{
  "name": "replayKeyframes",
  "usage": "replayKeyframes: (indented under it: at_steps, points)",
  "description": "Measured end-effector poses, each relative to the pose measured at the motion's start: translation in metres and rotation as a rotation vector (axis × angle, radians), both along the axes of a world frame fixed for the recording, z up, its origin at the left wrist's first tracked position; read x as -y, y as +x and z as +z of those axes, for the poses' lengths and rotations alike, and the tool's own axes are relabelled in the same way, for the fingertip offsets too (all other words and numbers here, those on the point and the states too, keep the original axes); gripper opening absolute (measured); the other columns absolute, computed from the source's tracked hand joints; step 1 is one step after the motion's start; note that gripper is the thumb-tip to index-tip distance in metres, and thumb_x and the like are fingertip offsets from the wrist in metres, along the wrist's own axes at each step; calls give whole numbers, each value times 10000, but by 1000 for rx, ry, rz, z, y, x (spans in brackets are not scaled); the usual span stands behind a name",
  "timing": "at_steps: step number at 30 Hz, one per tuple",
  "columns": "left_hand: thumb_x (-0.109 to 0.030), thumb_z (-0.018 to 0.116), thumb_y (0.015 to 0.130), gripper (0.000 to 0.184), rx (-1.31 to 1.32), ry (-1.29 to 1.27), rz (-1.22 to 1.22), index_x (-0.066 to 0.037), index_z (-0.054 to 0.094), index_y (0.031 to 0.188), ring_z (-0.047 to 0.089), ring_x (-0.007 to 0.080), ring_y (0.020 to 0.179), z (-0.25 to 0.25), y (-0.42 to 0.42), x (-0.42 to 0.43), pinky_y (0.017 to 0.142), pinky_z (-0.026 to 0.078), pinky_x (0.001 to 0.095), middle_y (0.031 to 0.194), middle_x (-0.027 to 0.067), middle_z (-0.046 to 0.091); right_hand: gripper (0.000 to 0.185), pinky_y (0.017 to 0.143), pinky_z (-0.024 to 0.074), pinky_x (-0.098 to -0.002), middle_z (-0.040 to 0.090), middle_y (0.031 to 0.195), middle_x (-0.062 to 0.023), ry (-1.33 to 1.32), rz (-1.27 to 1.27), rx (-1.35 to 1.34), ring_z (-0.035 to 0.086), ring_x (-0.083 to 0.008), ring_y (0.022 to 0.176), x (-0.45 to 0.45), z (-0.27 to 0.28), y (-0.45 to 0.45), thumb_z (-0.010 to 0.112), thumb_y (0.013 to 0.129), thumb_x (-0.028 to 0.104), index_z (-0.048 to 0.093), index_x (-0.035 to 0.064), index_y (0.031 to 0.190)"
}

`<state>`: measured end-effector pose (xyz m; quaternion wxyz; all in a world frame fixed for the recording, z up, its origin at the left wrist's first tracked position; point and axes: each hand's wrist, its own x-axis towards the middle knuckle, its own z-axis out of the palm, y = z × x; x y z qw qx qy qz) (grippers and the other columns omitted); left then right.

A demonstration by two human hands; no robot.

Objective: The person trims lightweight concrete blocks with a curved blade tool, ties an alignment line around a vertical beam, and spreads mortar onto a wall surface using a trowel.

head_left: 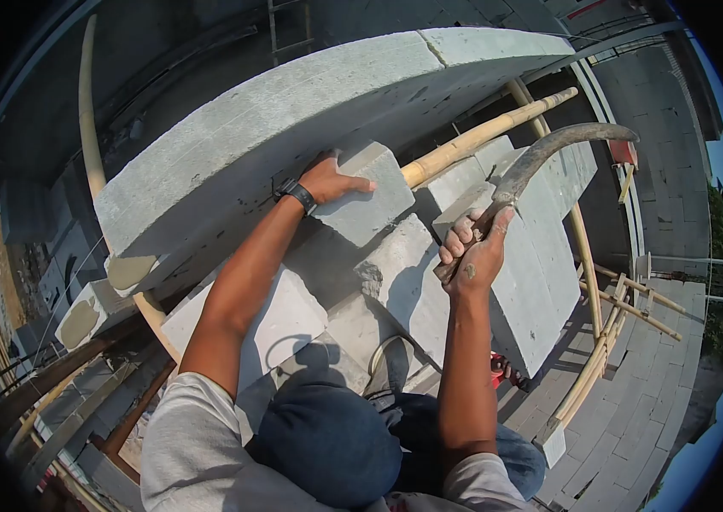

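My left hand (pixel 336 181), with a dark watch at the wrist, grips a small grey concrete block (pixel 378 209). The thumb lies across its face, while the other fingers are partly hidden behind its edge. This block sits close beside a long grey block wall (pixel 293 107). In my right hand (pixel 477 252) is a sickle (pixel 549 154), its curved, worn blade pointing up and right. My fingers are wrapped round its handle, above a broken-edged block (pixel 404 264) and a large pale block (pixel 524 273).
A bamboo pole (pixel 489 136) runs behind the blocks. Bamboo scaffolding (pixel 605 341) stands to the right, beside a block-built wall (pixel 618 410). Wet mortar (pixel 131 271) shows at the wall's left end. Another white block (pixel 280 320) lies under my left forearm.
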<state>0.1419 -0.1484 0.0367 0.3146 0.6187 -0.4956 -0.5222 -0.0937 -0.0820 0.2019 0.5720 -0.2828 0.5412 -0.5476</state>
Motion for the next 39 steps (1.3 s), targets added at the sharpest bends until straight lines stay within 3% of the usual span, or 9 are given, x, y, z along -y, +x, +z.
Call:
replayKeyframes:
  at_steps: [2, 6, 10, 16, 21, 25, 28, 37, 39]
  points:
    - [-606, 878, 608, 1225, 82, 2, -15, 198, 428, 1415, 640, 360, 1211, 17, 3, -5, 1038, 492, 367, 1321, 323, 613, 456, 400, 351, -261, 422, 669, 13, 69, 94, -22, 399, -93, 470, 20, -15, -22, 549, 1037, 561, 460, 121, 958]
    - [-582, 877, 625, 1208, 432, -127, 21, 192, 414, 1429, 644, 410, 1190, 35, 1, -37, 1025, 508, 420, 1267, 343, 629, 344, 406, 306, -249, 399, 637, 50, 402, 322, -438, 378, -59, 470, -5, -6, -60, 652, 1026, 376, 410, 170, 894]
    - [-532, 918, 626, 1165, 447, -115, 75, 170, 433, 1419, 625, 400, 1202, 34, 8, -70, 1035, 486, 438, 1281, 325, 620, 334, 396, 282, -250, 399, 625, 82, 523, 621, -578, 349, -48, 441, -73, -4, -140, 682, 1015, 333, 426, 154, 895]
    - [-478, 915, 658, 1079, 486, -362, 218, 87, 421, 1433, 559, 405, 1237, 37, -1, -101, 1064, 448, 480, 1308, 285, 561, 376, 690, 371, -322, 418, 788, 0, 465, 775, -974, 402, -126, 771, -169, -5, -213, 720, 984, 369, 516, 53, 975]
    - [-372, 921, 700, 978, 140, -444, 206, 84, 432, 1414, 572, 343, 1215, 75, -8, -89, 1039, 474, 450, 1314, 247, 547, 329, 678, 373, -311, 418, 778, -1, 361, 340, -972, 405, -120, 747, -195, -11, -235, 710, 984, 336, 522, 66, 993]
    - [-348, 922, 708, 957, -61, -383, 235, 81, 437, 1413, 603, 293, 1184, 108, -26, -82, 1017, 501, 405, 1295, 237, 561, 323, 685, 393, -310, 468, 789, 9, 311, 220, -1043, 438, -114, 750, -186, -19, -240, 698, 989, 343, 530, 68, 978]
    - [-342, 923, 708, 958, -150, -355, 281, 78, 437, 1419, 603, 276, 1182, 116, -24, -99, 1019, 496, 393, 1284, 221, 579, 320, 674, 375, -294, 444, 790, 15, 226, 223, -851, 416, -109, 748, -193, -62, -246, 697, 993, 331, 517, 71, 936]
    - [-315, 881, 772, 885, -331, -164, 516, 65, 453, 1447, 585, 241, 1230, 148, 24, -231, 1075, 440, 377, 1313, 189, 603, 302, 639, 317, -264, 384, 764, 45, 206, 481, -726, 361, -78, 726, -174, -110, -198, 701, 1000, 265, 487, 70, 915]
    - [-319, 843, 810, 828, -346, -130, 619, 54, 470, 1448, 583, 232, 1241, 141, 35, -266, 1070, 444, 368, 1344, 174, 602, 337, 667, 371, -304, 436, 793, -2, 173, 580, -694, 396, -118, 745, -160, -118, -189, 692, 1003, 319, 512, 36, 971]
